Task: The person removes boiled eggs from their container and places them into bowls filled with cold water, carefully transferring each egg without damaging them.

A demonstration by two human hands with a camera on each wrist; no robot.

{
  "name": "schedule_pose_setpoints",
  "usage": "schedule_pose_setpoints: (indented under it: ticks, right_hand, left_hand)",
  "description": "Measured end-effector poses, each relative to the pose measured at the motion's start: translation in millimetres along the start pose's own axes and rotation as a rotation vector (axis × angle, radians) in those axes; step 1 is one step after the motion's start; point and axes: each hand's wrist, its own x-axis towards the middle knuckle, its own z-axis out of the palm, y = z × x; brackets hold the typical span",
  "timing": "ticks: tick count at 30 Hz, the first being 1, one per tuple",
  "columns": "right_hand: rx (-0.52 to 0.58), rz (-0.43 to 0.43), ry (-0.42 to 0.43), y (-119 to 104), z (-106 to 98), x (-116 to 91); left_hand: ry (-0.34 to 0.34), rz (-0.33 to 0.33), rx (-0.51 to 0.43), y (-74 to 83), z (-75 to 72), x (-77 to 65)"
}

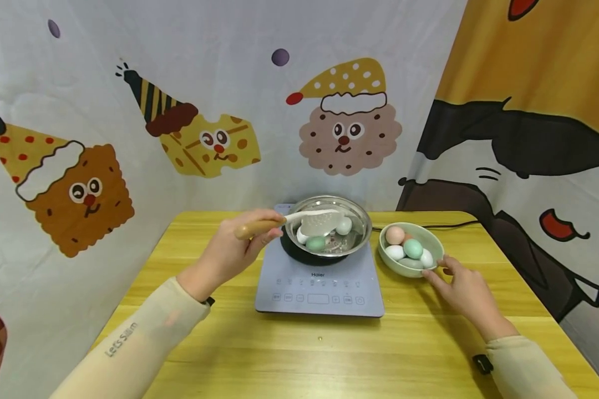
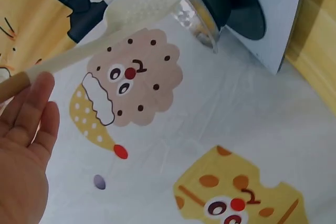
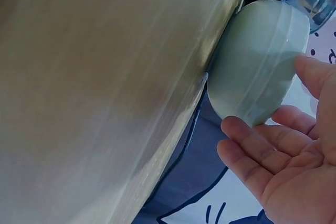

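In the head view my left hand (image 1: pixel 232 246) grips the wooden handle of a white slotted spoon (image 1: pixel 321 223). The spoon's perforated head is over a round steel pot (image 1: pixel 364 238). Inside the pot lie a green egg (image 1: pixel 315 243), a pale egg (image 1: pixel 344 225) and a white egg (image 1: pixel 301 236) partly behind the spoon. To the right, my right hand (image 1: pixel 466 288) holds the near right edge of a pale green bowl (image 1: pixel 404 270) between thumb and fingers. Several eggs fill that bowl, among them a pinkish egg (image 1: pixel 394 235) and a green egg (image 1: pixel 412 249).
The pot sits on a Haier induction cooker (image 1: pixel 319 293) with a touch panel, standing on a wooden table (image 1: pixel 299 354). A black cord (image 1: pixel 451 225) runs right from behind the bowl. A cartoon-printed cloth (image 1: pixel 259 72) hangs behind the table.
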Motion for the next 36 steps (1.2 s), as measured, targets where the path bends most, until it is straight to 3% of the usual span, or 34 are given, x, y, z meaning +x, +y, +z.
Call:
schedule_pose_setpoints:
  ticks: [4,8,15,20,27,31,36]
  right_hand:
    - [-0.001,0.009,-0.017,-1,0,1]
    - [0.003,0.01,-0.017,0,-1,1]
    - [0.0,0.007,-0.008,2,1,0]
    - [-0.007,0.01,-0.007,2,2,-1]
    - [-0.006,0.001,0.007,1,0,0]
    - [-0.01,-0.007,0.023,2,1,0]
    - [-0.006,-0.003,0.014,1,1,0]
  left_hand:
    - [-0.081,0.04,0.046,2.1,-4.0,1.7]
    - [-0.123,0.039,0.057,5.5,-3.9,1.7]
    - [-0.164,-0.077,-0.042,2.4,4.2,4.2]
    - [-0.125,-0.107,-0.145,-4.3,12.4,10.2]
    - [-0.005,-0.126,-0.252,-12.1,25.4,20.9]
    - [0.002,-0.217,-0.306,-12.6,31.4,27.8]
    - [-0.016,-0.403,-0.344,-15.3,35.2,30.8]
